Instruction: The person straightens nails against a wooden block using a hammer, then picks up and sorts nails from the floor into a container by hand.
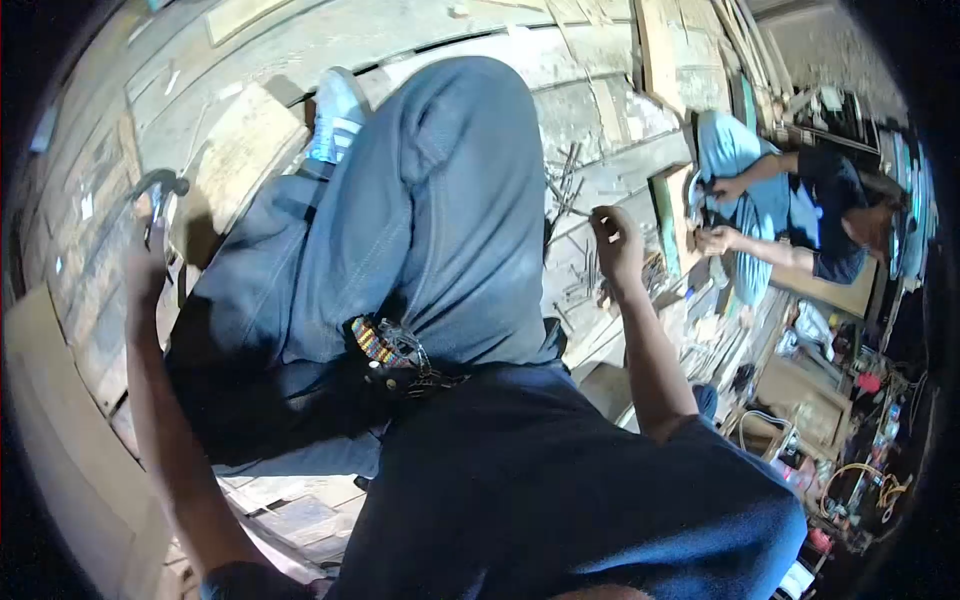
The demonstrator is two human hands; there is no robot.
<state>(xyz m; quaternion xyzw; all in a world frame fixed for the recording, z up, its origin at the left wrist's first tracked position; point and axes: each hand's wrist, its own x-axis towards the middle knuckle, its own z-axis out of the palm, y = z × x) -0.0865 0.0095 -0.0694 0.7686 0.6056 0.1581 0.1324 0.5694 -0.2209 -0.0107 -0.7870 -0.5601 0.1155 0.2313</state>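
Observation:
At the left, my left hand is closed round the handle of a claw hammer, its dark head pointing away from me above the plank floor. On the other side of my raised knee, my right hand is pinched, thumb against fingers. A thin dark nail appears to stick out from the fingertips. Just beyond that hand lies a loose heap of long nails, with more nails scattered nearer to me.
A wooden board lies beyond the hammer. Another person sits at the right, hands at a board with a green edge. Cables, tools and clutter fill the lower right. A beaded strap lies at my waist.

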